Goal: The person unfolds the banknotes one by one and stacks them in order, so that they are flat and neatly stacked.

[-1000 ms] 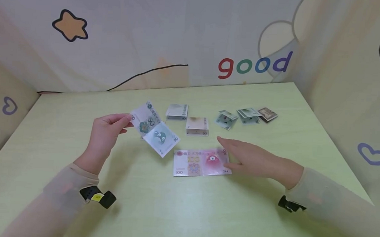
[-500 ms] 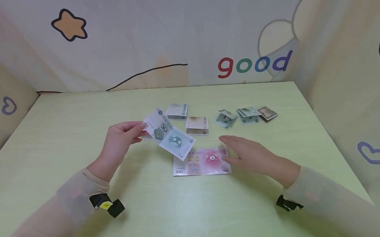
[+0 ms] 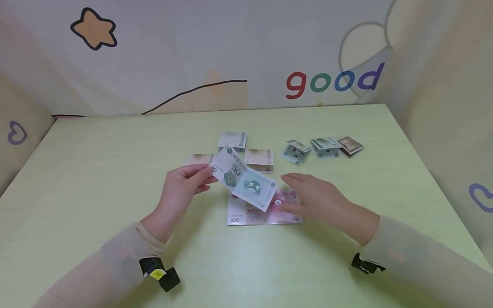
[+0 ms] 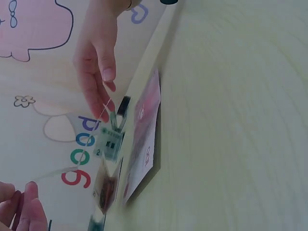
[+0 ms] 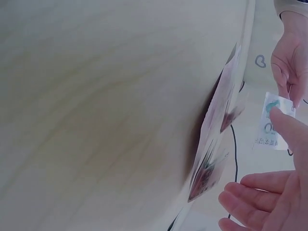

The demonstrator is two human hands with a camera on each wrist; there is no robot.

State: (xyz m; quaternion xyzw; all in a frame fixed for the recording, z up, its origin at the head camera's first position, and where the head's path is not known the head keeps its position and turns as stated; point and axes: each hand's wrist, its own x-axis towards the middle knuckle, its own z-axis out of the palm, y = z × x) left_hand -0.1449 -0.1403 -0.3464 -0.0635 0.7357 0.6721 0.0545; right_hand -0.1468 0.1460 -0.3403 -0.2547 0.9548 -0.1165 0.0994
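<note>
In the head view, over the table's (image 3: 223,278) middle, left hand (image 3: 179,194) pinches one end of unfolded green 50 note (image 3: 245,181); both sit further right than a second ago, note now overlapping pink 100 note (image 3: 251,216), which stays flat. Right hand (image 3: 321,202) shifted slightly left, fingers extended, thumb apart, near the green note's free end. Brownish folded note (image 3: 200,159) shows more, beyond left hand. Left wrist view: green note nearly edge-on between both hands, raised off table. Right wrist view: right thumb and fingers wide apart, thumb overlapping the green note; contact can't be told.
</note>
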